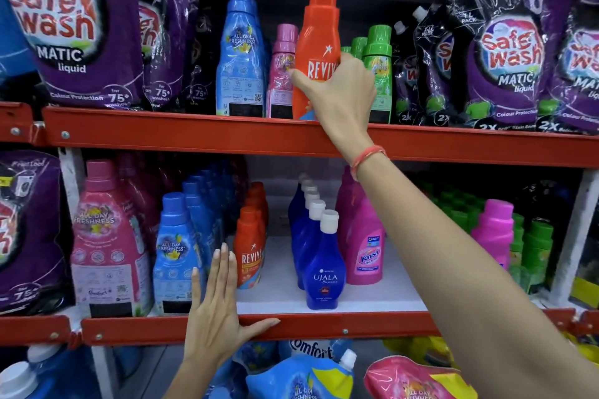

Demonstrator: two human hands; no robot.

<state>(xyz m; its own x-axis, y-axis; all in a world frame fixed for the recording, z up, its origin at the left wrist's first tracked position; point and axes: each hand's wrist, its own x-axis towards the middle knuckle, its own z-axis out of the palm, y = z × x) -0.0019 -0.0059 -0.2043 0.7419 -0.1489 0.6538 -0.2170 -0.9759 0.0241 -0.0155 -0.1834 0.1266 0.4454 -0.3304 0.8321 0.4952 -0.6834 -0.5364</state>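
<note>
My right hand grips a tall orange Revive bottle that stands upright at the front of the upper shelf, between a pink bottle and green bottles. The fingers curl round the bottle's middle and hide part of its label. My left hand is flat with straight fingers, its thumb lying along the red front rail of the lower shelf. The fingers point up in front of a blue bottle and beside a smaller orange Revive bottle.
Purple Safewash pouches fill the upper shelf's left and right ends. A tall blue bottle stands left of the pink one. The lower shelf holds a blue Ujala bottle row, pink Vanish bottles and green bottles. Refill pouches lie below.
</note>
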